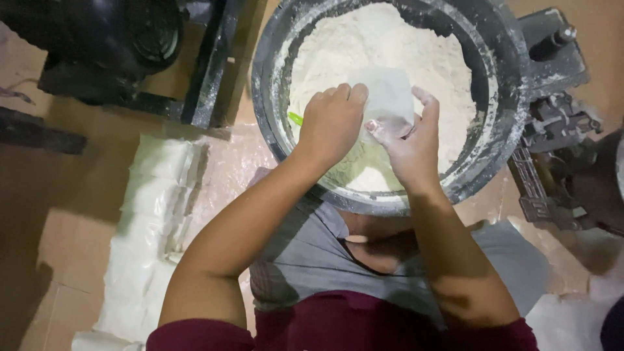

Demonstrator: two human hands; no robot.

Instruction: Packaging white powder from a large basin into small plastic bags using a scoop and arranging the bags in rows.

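While both hands work over the flour (403, 52) in the dark basin (507, 123), the left hand (331, 123) grips a green scoop (296, 118). The right hand (409, 140) pinches a clear bag (388, 97) open. Filled bags (146, 227) lie left.

Small clear plastic bag (389, 97) over flour, row of white filled packets (146, 227) at left

This looks like a small food-packing workroom set up on the floor, not a home kitchen. A big dark metal basin (390, 104) heaped with pale flour (383, 58) sits low on the ground, its rim dusted white. Filled clear plastic packets (146, 240) lie stacked in a row on flattened cardboard (58, 247) at one side. Heavy black iron machinery (552, 130) stands just beside the basin, and another dark machine (110, 45) sits on the other side. Flour dust coats the ground nearby.
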